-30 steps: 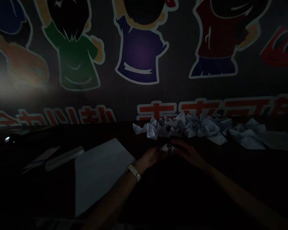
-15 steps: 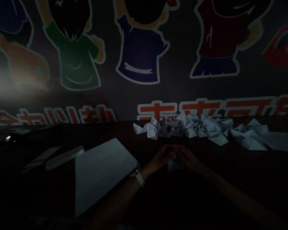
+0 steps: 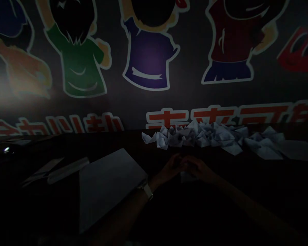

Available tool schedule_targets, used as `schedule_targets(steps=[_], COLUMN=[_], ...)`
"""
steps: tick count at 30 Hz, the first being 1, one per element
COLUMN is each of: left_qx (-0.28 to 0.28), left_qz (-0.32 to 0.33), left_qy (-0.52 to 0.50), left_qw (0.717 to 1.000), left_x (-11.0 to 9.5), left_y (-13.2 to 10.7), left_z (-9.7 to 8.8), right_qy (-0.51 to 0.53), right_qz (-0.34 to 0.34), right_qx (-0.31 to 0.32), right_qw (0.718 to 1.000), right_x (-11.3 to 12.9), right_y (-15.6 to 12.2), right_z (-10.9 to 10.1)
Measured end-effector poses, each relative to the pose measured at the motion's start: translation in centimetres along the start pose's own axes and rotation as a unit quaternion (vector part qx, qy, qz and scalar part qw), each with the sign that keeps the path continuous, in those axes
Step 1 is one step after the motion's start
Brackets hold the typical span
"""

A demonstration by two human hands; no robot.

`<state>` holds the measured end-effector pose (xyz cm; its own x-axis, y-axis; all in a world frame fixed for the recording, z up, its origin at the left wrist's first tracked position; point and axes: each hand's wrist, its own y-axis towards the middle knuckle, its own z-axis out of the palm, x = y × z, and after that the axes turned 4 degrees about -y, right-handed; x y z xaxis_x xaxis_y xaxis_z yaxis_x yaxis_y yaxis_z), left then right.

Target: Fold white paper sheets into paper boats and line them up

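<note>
My left hand [image 3: 171,167] and my right hand [image 3: 198,168] meet at the middle of the dark table, fingers bent over a piece of folded white paper [image 3: 187,177]. Most of that paper is hidden under my hands, so its shape is hard to tell. A watch [image 3: 146,190] sits on my left wrist. Just beyond my fingers lies a long heap of folded paper boats [image 3: 195,136]. To the left of my left hand is a stack of white paper sheets [image 3: 110,186], close to my left wrist.
A pale strip, possibly a ruler [image 3: 68,170], and a thin flat item [image 3: 42,170] lie at the table's left. Flatter folded paper [image 3: 296,151] lies at the right. A cartoon-printed banner [image 3: 149,58] stands behind the table's far edge. The light is dim.
My hands have drawn closer together and moved slightly down and right. The paper, which showed above my fingers a second ago, now shows below them. The watch has shifted right.
</note>
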<state>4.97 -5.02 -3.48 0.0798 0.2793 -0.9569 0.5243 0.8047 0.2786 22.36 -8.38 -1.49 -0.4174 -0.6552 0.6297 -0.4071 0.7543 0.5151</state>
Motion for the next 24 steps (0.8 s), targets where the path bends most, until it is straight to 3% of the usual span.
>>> schedule_targets(steps=[6, 10, 13, 16, 21, 24], left_qx=[-0.015, -0.083, -0.124, -0.105, -0.055, -0.048], left_qz=[0.070, 0.067, 0.071, 0.067, 0.056, 0.101], left_qy=[0.088, 0.153, 0.232, 0.305, 0.343, 0.340], left_qw=[0.994, 0.982, 0.962, 0.944, 0.936, 0.934], left_x=[-0.5, -0.4, -0.4, -0.6, -0.9, -1.5], left_y=[0.4, 0.9, 1.2, 1.1, 0.3, -0.1], left_z=[-0.5, -1.4, -2.3, -2.5, -1.6, -1.1], right_qy=[-0.027, -0.065, -0.080, -0.111, -0.168, -0.172], right_qz=[0.063, 0.095, 0.093, 0.081, 0.088, 0.080], right_qx=[-0.063, -0.135, -0.154, -0.117, 0.017, 0.011], right_qw=[0.996, 0.984, 0.980, 0.984, 0.982, 0.982], right_x=[-1.4, -3.5, -4.6, -4.9, -4.5, -4.5], right_y=[0.3, 0.4, 0.4, 0.3, -0.5, -0.6], right_z=[-0.3, -0.9, -1.9, -2.6, -2.3, -1.7])
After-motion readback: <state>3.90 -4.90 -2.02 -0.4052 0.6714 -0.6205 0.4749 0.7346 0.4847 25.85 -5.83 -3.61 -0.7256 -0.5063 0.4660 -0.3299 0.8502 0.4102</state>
